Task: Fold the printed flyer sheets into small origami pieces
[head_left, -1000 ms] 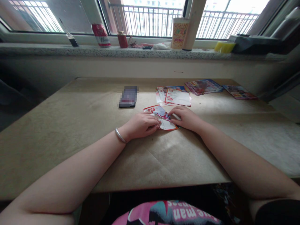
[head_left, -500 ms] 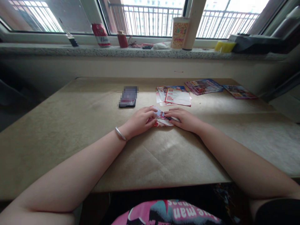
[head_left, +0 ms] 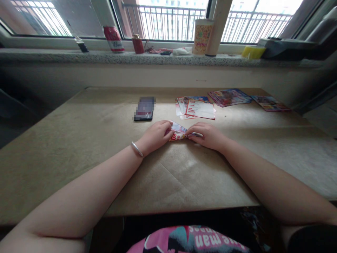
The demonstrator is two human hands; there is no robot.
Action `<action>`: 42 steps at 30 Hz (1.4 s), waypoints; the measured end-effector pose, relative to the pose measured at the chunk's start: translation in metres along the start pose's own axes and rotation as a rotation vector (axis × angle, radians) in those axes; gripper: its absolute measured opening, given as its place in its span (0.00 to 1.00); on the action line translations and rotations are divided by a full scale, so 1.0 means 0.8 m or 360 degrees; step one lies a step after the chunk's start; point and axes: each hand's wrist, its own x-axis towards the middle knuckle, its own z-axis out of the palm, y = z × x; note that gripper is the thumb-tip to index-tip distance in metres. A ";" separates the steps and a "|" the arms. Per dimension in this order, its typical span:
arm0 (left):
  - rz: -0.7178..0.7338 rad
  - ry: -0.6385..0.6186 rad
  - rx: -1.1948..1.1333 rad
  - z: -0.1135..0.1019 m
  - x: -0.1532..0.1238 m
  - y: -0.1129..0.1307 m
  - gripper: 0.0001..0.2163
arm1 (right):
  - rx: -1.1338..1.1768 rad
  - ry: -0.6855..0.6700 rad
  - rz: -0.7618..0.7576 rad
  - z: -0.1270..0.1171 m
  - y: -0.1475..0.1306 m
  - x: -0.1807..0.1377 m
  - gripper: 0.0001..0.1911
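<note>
Left hand (head_left: 158,134), fingers curled, and right hand (head_left: 207,135), pinching, both grip printed paper (head_left: 177,136) on surface (head_left: 160,186); paper folded over, folding seemingly unfinished; loose sheets (head_left: 201,109) beyond lie flat, unfolded.

At far left, the red-and-white can (head_left: 113,39) shows lettering starting "Bu"; the pink shirt (head_left: 186,240), nearest, bears what looks like "man". Print on the far cup (head_left: 202,37), folded card (head_left: 177,136) and loose cards (head_left: 201,109) is unreadable.
</note>
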 end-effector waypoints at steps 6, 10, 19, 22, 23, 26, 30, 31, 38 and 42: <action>-0.0024 0.0042 -0.0048 0.001 0.005 -0.004 0.08 | -0.0114 -0.0035 -0.0061 0.008 0.001 0.001 0.12; -0.0040 0.0043 -0.0050 0.002 0.007 -0.007 0.07 | -0.0213 -0.0081 -0.0067 0.008 -0.003 0.002 0.13; 0.0141 0.0034 -0.0034 -0.004 0.001 -0.006 0.09 | -0.0407 -0.0121 -0.0011 0.009 -0.010 0.003 0.15; 0.0336 -0.0058 0.0012 -0.005 -0.002 -0.004 0.11 | -0.0447 -0.0116 0.0019 0.008 -0.009 0.003 0.15; 0.0369 -0.0069 0.0030 -0.005 -0.002 -0.003 0.12 | -0.0462 -0.0116 0.0029 0.007 -0.009 0.003 0.15; 0.0404 -0.0034 0.0057 -0.004 -0.003 -0.001 0.12 | -0.0506 -0.0117 0.0073 0.006 -0.007 0.004 0.16; 0.0473 0.0023 0.0118 -0.003 -0.002 0.000 0.13 | -0.0581 -0.0091 0.0119 0.006 -0.006 0.003 0.16; 0.0486 0.0035 0.0152 -0.002 -0.002 0.000 0.14 | -0.0601 -0.0087 0.0130 0.006 -0.007 0.002 0.16; 0.0505 0.0073 0.0328 0.000 -0.001 0.002 0.15 | -0.0683 -0.0112 0.0128 0.001 -0.015 0.002 0.15; 0.0474 0.0035 0.0385 -0.003 -0.004 0.006 0.15 | -0.0707 -0.0163 0.0101 0.001 -0.014 0.004 0.15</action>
